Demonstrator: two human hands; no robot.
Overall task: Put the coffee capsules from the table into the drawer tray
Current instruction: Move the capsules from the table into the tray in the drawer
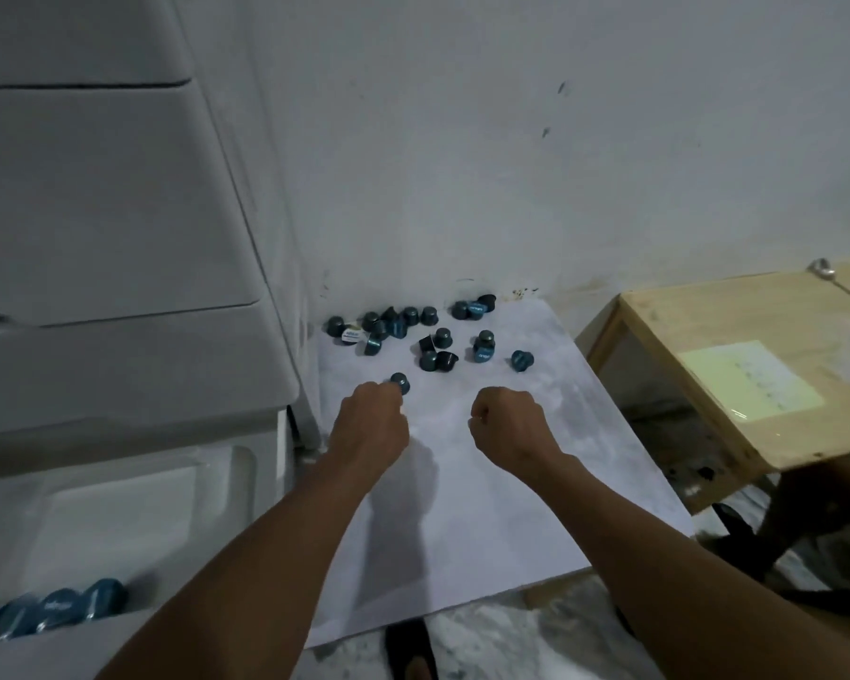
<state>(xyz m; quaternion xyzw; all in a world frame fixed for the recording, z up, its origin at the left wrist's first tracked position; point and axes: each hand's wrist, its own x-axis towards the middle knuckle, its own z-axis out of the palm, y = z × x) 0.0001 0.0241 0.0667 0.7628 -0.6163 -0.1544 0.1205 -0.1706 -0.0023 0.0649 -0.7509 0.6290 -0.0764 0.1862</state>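
Several dark blue coffee capsules (pixel 435 338) lie scattered at the far end of the pale table (pixel 487 507). One single capsule (pixel 400 381) sits nearest me, and the fingertips of my left hand (pixel 371 424) touch it; whether they grip it I cannot tell. My right hand (pixel 509 424) hovers over the table as a closed fist, and nothing shows in it. The open white drawer tray (pixel 119 512) is at lower left, with a row of blue capsules (pixel 50 613) along its near edge.
White plastic drawer unit (pixel 119 238) stands left of the table against the wall. A wooden table (pixel 737 365) with a sheet of paper and a spoon (pixel 825 272) stands to the right. A dark sandal (pixel 411 650) shows on the floor below.
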